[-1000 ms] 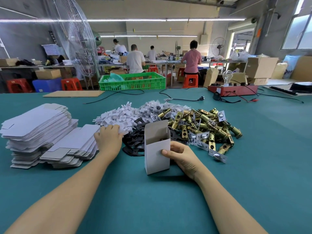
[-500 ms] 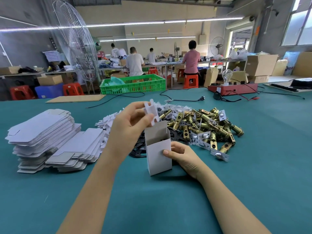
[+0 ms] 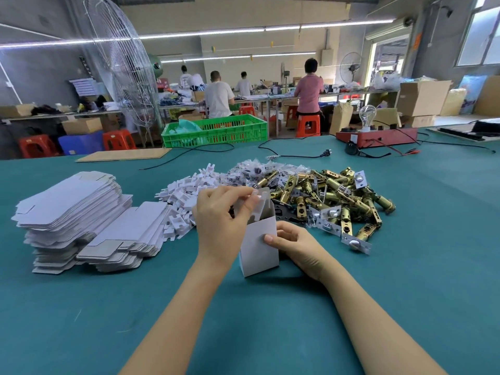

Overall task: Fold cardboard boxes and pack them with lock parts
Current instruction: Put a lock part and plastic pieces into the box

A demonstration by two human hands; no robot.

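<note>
White box (image 3: pixel 259 244); teal table (image 3: pixel 405 266); brass latches (image 3: pixel 324 193); green crate (image 3: pixel 216 131).

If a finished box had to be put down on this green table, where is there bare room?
Bare green cloth lies in front of the white box, around both forearms, and to the right of the brass latch pile. Another strip runs behind the piles, crossed by a black cable. The middle is crowded: flat box blanks, white inserts and latches touch each other.

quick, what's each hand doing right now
Left hand: closed, pinching a small white insert piece at the top of the box.
Right hand: closed, gripping the upright white box by its side.
</note>
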